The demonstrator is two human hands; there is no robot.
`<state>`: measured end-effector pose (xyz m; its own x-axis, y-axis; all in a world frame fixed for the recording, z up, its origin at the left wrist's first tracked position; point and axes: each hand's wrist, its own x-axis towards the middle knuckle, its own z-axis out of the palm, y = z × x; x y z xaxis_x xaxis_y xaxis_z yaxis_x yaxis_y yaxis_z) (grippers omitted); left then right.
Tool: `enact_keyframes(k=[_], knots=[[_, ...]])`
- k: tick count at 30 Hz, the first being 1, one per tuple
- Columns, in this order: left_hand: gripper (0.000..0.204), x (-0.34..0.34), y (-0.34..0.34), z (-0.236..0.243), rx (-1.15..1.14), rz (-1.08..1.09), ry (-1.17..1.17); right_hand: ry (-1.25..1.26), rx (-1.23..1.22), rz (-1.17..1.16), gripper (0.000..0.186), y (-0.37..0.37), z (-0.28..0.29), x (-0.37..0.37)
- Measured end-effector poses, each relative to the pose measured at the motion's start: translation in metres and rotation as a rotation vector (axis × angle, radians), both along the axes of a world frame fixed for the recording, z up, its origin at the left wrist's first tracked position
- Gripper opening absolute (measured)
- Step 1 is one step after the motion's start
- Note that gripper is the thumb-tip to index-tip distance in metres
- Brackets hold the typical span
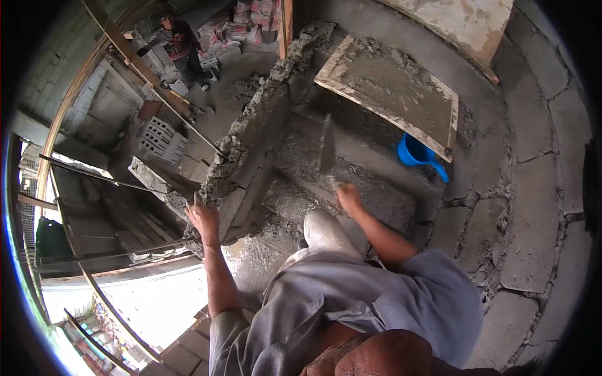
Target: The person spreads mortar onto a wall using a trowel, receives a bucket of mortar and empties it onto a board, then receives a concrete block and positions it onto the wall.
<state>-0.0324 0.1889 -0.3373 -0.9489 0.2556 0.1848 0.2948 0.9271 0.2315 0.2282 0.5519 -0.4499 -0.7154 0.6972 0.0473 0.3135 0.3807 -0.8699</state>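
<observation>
In my right hand [348, 197] is the handle of a trowel [327, 150]; its long grey blade points away from me over the mortar-smeared step. My left hand [202, 219] is at the near end of a low block wall [257, 141] topped with rough wet mortar. Its fingers are bent and pressed together against the wall's edge, and what they grip, if anything, is hidden. Beyond the trowel, to the right, lies a wood-framed mortar board [392, 91] spread with grey mortar. A blue dipper [417, 152] with a handle sits under its near edge.
Block walling [533, 213] curves along my right. At the far left stand a person [179, 47], a stack of hollow blocks [162, 139] and wooden poles [119, 44]. Bags [254, 15] are piled at the back. A bright opening [147, 301] lies at the lower left.
</observation>
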Motion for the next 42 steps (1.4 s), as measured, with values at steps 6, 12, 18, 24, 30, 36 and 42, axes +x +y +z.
enact_keyframes(k=[6,12,18,24,30,36,42], knots=[[0.047,0.067,0.042,-0.001,0.308,-0.182,0.033,-0.138,-0.405,-0.234,0.033,0.034,0.008,0.038],[0.041,0.105,0.069,-0.025,0.253,-0.336,-0.326,-0.015,-0.786,-0.227,0.025,0.043,0.087,0.049],[0.049,0.143,0.019,-0.057,0.101,-0.491,-0.348,0.051,-0.728,-0.258,0.024,0.064,0.090,0.040],[0.074,0.171,0.007,-0.081,0.012,-0.419,-0.594,0.113,-0.833,-0.315,0.023,0.075,0.093,0.057],[0.069,0.161,0.033,-0.106,0.018,-0.533,-0.775,0.068,-0.769,-0.177,0.022,0.108,0.136,0.085],[0.065,0.142,0.063,-0.092,-0.062,-0.455,-0.884,0.247,-0.621,-0.080,0.030,0.198,0.193,0.030],[0.057,0.175,0.007,-0.066,0.059,-0.188,-0.763,0.247,-0.577,-0.239,0.018,0.248,0.160,-0.020]])
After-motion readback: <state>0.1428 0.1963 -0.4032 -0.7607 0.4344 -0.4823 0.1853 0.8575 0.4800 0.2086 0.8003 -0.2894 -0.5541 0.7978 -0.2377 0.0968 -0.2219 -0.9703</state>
